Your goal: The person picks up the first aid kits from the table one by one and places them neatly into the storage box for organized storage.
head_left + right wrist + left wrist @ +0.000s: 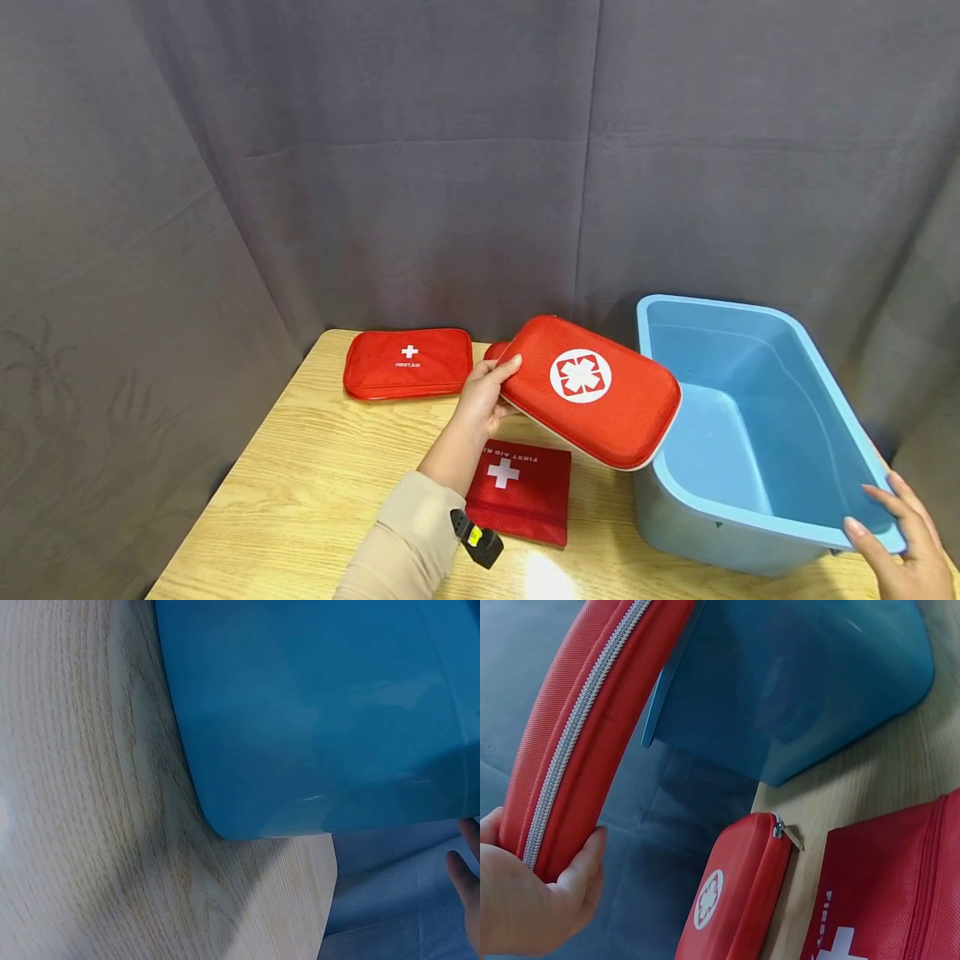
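My left hand (483,396) grips the left end of a red hard-shell first aid case (630,400), thumb on top and fingers beneath. The case is raised above the table and tilted, its right end overlapping the near-left rim of a blue plastic tub (765,510) in the head view. A silver zipper (574,720) runs along its side in the left wrist view. At the tub's near right corner, my right hand (911,542) touches the rim with spread, fairly straight fingers; only some fingertips (461,874) show in the right wrist view.
A red first aid pouch (408,379) lies at the table's back left. A darker red first aid kit pouch (525,492) lies below my left forearm. Another red case (731,889) with a white emblem is mostly hidden in the head view. Grey curtain (420,167) hangs behind the table.
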